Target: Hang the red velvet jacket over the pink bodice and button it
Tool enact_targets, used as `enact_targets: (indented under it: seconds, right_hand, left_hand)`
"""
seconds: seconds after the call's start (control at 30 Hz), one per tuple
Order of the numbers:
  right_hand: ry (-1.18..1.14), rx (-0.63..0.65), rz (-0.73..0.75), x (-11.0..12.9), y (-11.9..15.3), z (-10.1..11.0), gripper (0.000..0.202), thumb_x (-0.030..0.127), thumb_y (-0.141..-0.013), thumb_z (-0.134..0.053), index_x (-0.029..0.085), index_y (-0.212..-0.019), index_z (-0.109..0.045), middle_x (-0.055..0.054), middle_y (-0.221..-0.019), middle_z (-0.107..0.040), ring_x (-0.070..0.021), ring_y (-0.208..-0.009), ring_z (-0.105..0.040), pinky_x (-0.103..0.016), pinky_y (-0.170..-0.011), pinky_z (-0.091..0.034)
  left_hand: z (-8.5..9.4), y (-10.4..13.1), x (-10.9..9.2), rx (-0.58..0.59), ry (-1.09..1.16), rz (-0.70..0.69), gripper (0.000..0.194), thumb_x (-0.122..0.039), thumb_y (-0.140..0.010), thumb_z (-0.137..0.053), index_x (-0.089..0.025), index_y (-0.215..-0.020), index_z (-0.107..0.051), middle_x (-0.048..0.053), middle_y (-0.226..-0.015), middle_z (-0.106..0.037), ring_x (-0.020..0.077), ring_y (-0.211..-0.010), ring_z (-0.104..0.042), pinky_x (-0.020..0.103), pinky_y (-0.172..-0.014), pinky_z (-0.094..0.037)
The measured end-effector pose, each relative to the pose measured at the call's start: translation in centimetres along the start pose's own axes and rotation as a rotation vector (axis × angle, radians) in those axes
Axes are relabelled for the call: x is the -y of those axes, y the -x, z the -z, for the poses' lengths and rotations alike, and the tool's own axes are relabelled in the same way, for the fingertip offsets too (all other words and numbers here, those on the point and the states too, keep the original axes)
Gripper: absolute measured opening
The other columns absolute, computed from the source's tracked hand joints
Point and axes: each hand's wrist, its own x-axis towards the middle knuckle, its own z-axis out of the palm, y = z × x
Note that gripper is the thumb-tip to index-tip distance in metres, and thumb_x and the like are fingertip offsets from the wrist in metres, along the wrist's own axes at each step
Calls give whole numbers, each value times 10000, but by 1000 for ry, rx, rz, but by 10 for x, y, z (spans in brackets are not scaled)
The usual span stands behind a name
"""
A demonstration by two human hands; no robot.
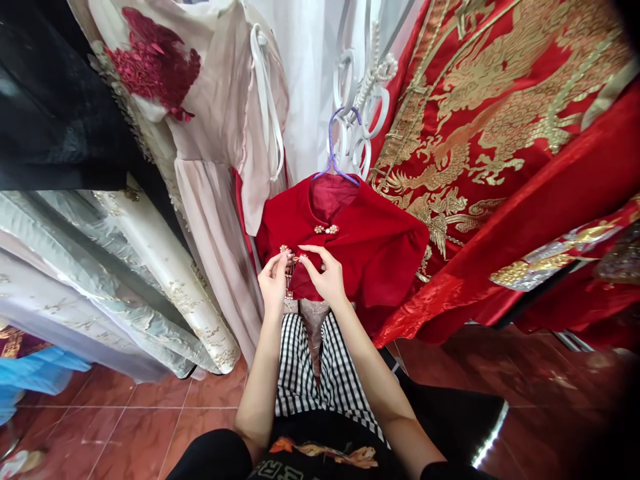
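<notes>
A short red jacket with a stand collar hangs in front of me on a purple hanger. At its neck sits a gold-and-pearl clasp. Lower down, my left hand pinches a beaded ornament with dangling strands, in front of the jacket's lower front. My right hand is beside it, thumb and index finger closed on the ornament's right end. The fingertips partly cover the small piece between them, so its exact shape is hidden.
A pale pink dress with dark red flowers hangs on the left, near several light gowns. On the right hangs a red garment with gold embroidery. White rings stand behind the hanger. Below is a red tiled floor.
</notes>
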Motion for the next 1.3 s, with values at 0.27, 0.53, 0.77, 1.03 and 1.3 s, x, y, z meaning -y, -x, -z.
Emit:
enact_targets:
  seconds: [0.27,0.53,0.77,1.03,1.3]
  right_hand:
    - [-8,14,39,-3,-7,-5,200,330,-931,-613,255,-1089,-710,-19,-1128,-742,-189,-1079,-686,-315,-980,-517]
    - [87,-30,52,-5,-5,-8,198,312,-929,-598,240,-1085,-696,-31,-1117,-747,-196,-1043,-702,-321,-954,-527]
    - [160,12,21,-5,-9,-6,291,281,-908,-586,237,-1191,-633,-37,-1223,-715,-203,-1111,-689,-339,-985,-520]
    - [-60,27,-151,-18,8,0,260,375,-870,-648,237,-1087,-685,-41,-1127,-738,-194,-992,-708,-289,-797,-582]
    - [-179,-63,-405,-49,73,25,387,481,-817,-697,212,-1088,-635,-85,-1057,-714,-178,-889,-694,-270,-680,-592]
  left_hand:
    - [-2,-1,-1,39,0,-23,346,-339,-691,-824,-141,-971,-775,104,-1033,-777,223,-1015,-724,384,-1012,-540]
    - [-2,-3,6,63,-96,-113,321,-330,-752,-772,-136,-1008,-770,113,-1048,-775,225,-994,-732,383,-985,-561]
    - [6,-11,3,161,-252,-186,266,-357,-817,-711,-149,-978,-751,103,-1014,-769,217,-957,-727,364,-938,-566]
    - [-5,-8,15,114,-167,-189,308,-454,-850,-678,-204,-991,-568,59,-997,-665,146,-903,-669,264,-825,-529]
    - [-3,55,72,143,-134,54,243,-335,-822,-668,-188,-995,-581,30,-843,-643,116,-719,-627,233,-688,-514]
